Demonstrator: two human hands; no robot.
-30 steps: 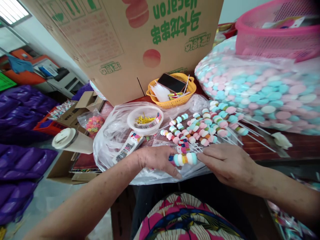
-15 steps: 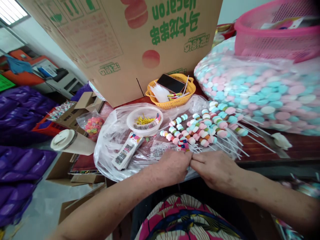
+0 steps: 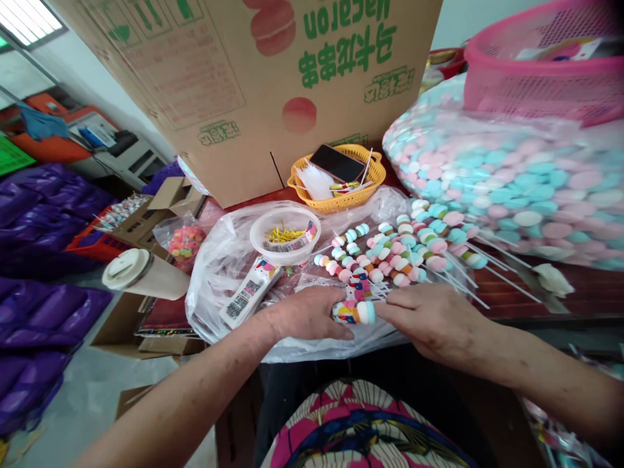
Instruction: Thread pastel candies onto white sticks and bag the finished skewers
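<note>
A marshmallow skewer (image 3: 364, 312) with pastel pieces lies level between my hands, its left part inside a small printed bag (image 3: 345, 312). My left hand (image 3: 312, 314) is closed round the bagged end, thumb below and fingers above. At the other end, the closed fingers of my right hand (image 3: 426, 320) grip the skewer; its stick is hidden there. Just beyond my hands, several more marshmallow skewers (image 3: 390, 253) are heaped, white sticks pointing right. To the left are a stack of flat printed bags (image 3: 249, 294) and a clear bowl (image 3: 257, 242) holding yellow twist ties (image 3: 284, 233).
Clear plastic sheeting (image 3: 207, 292) covers part of the table. A yellow basket (image 3: 336, 205) with a phone stands before a tall cardboard box (image 3: 263, 149). At right are a big bag of marshmallows (image 3: 526, 188) and a pink basket (image 3: 541, 88). A lidded cup (image 3: 156, 279) is at left.
My hands were together, hiding what they held. They have moved apart, left hand leftward and right hand slightly right, and the partly bagged marshmallow skewer now shows between them.
</note>
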